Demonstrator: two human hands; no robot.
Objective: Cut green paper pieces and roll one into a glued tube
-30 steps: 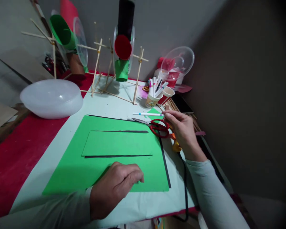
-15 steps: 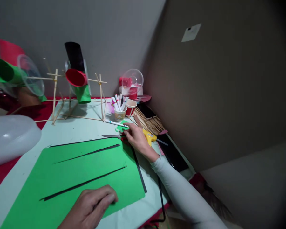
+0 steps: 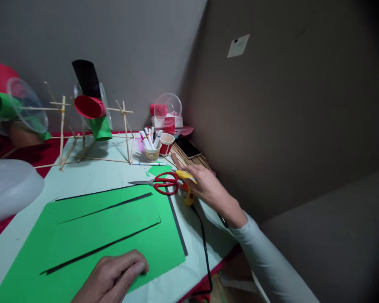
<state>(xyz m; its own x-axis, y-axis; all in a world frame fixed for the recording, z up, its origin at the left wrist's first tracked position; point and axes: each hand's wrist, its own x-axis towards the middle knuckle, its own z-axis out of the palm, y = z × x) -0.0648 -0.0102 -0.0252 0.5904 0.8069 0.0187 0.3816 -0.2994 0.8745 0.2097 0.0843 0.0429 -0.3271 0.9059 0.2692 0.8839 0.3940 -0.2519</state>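
My left hand (image 3: 113,277) lies with curled fingers on the near edge of a green paper sheet (image 3: 91,235), holding it down. The sheet lies on black paper and has two long slits showing black. My right hand (image 3: 210,189) reaches to the right of the sheet, its fingers closed over a yellow glue gun (image 3: 187,185). The gun's black cord (image 3: 205,244) runs toward the table's front edge. Red-handled scissors (image 3: 162,183) lie just left of the gun, blades pointing left.
A marker (image 3: 148,163) lies behind the scissors. Behind it stand a paper cup of markers (image 3: 151,150) and a red cup (image 3: 166,144). A phone (image 3: 189,147) rests on a stack of wooden sticks (image 3: 194,161) by the right wall. A stick frame with paper cups (image 3: 91,118) stands behind the sheet. At the left is a white plastic bowl (image 3: 9,189).
My right hand left the scissors on the table and moved right onto the yellow glue gun. The view swung right and up. My left hand stayed on the green sheet.
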